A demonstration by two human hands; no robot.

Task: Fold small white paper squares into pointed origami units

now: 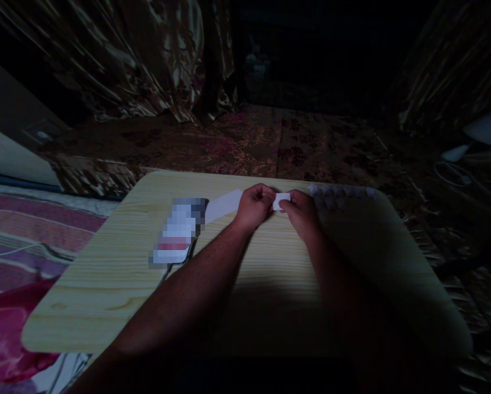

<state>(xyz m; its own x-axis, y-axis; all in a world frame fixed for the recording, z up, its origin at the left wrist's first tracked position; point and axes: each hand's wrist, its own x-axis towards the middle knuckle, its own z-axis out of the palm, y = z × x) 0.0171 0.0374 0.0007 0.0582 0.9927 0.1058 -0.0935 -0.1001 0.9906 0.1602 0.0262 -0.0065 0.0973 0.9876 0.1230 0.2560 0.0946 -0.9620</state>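
A small white piece of paper (282, 200) is held between my two hands above the far middle of the wooden table (270, 257). My left hand (255, 207) is closed, its fingertips at the paper's left edge. On the other side my right hand (301, 212) pinches the paper with the thumb across its front. A pale strip of paper (224, 205) lies on the table just left of my left hand. To the right of my right hand sit several small, pale folded pieces (339, 191) in rows; dim light hides their detail.
A phone with a blurred screen (177, 232) lies left of the paper strip, a cable running from it. Behind the table is a ledge with patterned cloth (261, 137) beneath curtains (167, 54). A striped bed cover (35, 230) is at left, a white lamp (489, 128) at right.
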